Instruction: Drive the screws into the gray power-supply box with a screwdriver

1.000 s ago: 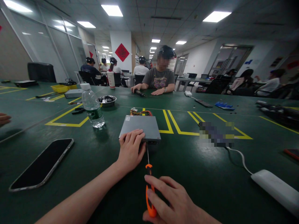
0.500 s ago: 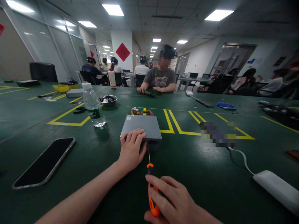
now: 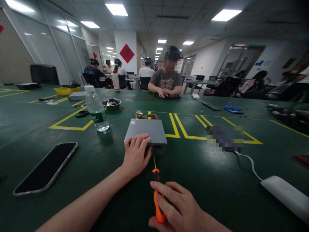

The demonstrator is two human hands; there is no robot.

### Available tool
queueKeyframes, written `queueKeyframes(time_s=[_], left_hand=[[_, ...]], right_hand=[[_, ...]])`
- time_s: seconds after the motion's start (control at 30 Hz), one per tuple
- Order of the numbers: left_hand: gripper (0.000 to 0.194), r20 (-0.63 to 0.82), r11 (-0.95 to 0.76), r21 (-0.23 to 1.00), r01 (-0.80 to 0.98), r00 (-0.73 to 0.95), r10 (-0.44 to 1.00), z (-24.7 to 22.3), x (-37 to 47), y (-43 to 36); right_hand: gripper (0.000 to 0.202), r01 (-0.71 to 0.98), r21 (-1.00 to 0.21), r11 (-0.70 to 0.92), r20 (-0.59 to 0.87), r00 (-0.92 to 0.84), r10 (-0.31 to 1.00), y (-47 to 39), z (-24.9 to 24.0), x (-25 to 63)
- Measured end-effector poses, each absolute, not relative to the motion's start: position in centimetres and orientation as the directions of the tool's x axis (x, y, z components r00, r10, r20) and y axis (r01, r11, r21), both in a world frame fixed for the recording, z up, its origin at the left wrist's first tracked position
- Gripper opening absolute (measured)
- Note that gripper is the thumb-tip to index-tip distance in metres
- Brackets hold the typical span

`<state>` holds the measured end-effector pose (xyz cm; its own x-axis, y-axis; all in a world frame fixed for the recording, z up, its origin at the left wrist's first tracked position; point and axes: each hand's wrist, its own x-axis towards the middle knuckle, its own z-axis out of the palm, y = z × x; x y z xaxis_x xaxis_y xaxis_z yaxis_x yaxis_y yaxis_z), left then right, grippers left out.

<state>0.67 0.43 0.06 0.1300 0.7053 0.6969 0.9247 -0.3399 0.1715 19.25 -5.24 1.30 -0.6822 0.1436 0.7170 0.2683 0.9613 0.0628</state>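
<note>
A grey metal computer power supply (image 3: 145,129) lies on the green table, with a bundle of coloured wires (image 3: 147,116) behind it. My left hand (image 3: 136,154) grips its near left part, fingers on the top face and thumb at the front side. In my right hand (image 3: 177,204) is an orange and black screwdriver (image 3: 159,206), held between thumb and fingers. Its thin shaft points away from me, and the tip meets the lower front side of the power supply. What the tip touches is hidden from view.
Left stand a water bottle (image 3: 98,111) and a phone (image 3: 45,169); behind the bottle is a metal bowl (image 3: 112,103). A white power strip (image 3: 285,196) with a cable lies right. A person (image 3: 166,74) sits opposite. Yellow tape (image 3: 198,138) marks the table.
The screwdriver's handle has turned a little in my right hand. My left hand and the power supply stay put. The person opposite has brought both hands together.
</note>
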Motion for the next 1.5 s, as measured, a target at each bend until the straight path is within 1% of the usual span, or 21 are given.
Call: queueKeyframes(time_s=[0.13, 0.27, 0.4, 0.47, 0.6, 0.7, 0.83, 0.93, 1.03, 1.17, 1.37, 1.5], left_hand=[[0.025, 0.702, -0.342, 0.172, 0.924, 0.128, 0.701, 0.02, 0.68, 0.41], [0.026, 0.700, -0.336, 0.168, 0.927, 0.128, 0.702, -0.05, 0.64, 0.46], [0.025, 0.696, -0.331, 0.170, 0.928, 0.125, 0.707, -0.10, 0.65, 0.51], [0.025, 0.697, -0.331, 0.169, 0.929, 0.125, 0.706, -0.08, 0.67, 0.50], [0.025, 0.703, -0.330, 0.161, 0.930, 0.127, 0.700, 0.01, 0.73, 0.47], [0.025, 0.704, -0.330, 0.161, 0.930, 0.126, 0.699, 0.03, 0.72, 0.47], [0.025, 0.705, -0.335, 0.163, 0.928, 0.128, 0.698, -0.04, 0.64, 0.46], [0.025, 0.700, -0.332, 0.164, 0.929, 0.127, 0.702, -0.05, 0.63, 0.41], [0.025, 0.697, -0.327, 0.167, 0.930, 0.123, 0.706, -0.04, 0.66, 0.39], [0.026, 0.697, -0.327, 0.163, 0.931, 0.126, 0.706, -0.07, 0.64, 0.42], [0.026, 0.695, -0.328, 0.157, 0.931, 0.132, 0.706, -0.16, 0.62, 0.43], [0.026, 0.699, -0.325, 0.153, 0.933, 0.130, 0.703, -0.14, 0.66, 0.45]], right_hand=[[0.032, 0.279, 0.013, 0.960, 0.695, -0.693, 0.193, -5.43, 1.65, 19.35], [0.029, 0.268, 0.033, 0.963, 0.647, -0.740, 0.184, -5.53, 1.95, 19.07], [0.022, 0.258, 0.053, 0.965, 0.689, -0.709, 0.152, -5.36, 1.44, 19.14], [0.022, 0.262, 0.043, 0.964, 0.702, -0.695, 0.157, -5.35, 1.27, 19.28], [0.034, 0.281, -0.003, 0.960, 0.654, -0.725, 0.214, -5.55, 1.60, 19.30], [0.031, 0.266, 0.011, 0.964, 0.626, -0.754, 0.201, -5.68, 1.94, 19.17], [0.027, 0.262, 0.045, 0.964, 0.666, -0.727, 0.167, -5.62, 1.78, 19.33], [0.026, 0.289, 0.014, 0.957, 0.679, -0.705, 0.202, -5.55, 1.56, 19.63], [0.031, 0.293, -0.037, 0.955, 0.664, -0.707, 0.243, -5.63, 1.68, 19.72], [0.030, 0.279, -0.029, 0.960, 0.609, -0.757, 0.238, -5.81, 1.94, 19.49], [0.027, 0.288, 0.004, 0.958, 0.651, -0.728, 0.216, -5.76, 1.36, 19.63], [0.034, 0.293, -0.032, 0.956, 0.635, -0.732, 0.246, -5.72, 1.59, 19.58]])
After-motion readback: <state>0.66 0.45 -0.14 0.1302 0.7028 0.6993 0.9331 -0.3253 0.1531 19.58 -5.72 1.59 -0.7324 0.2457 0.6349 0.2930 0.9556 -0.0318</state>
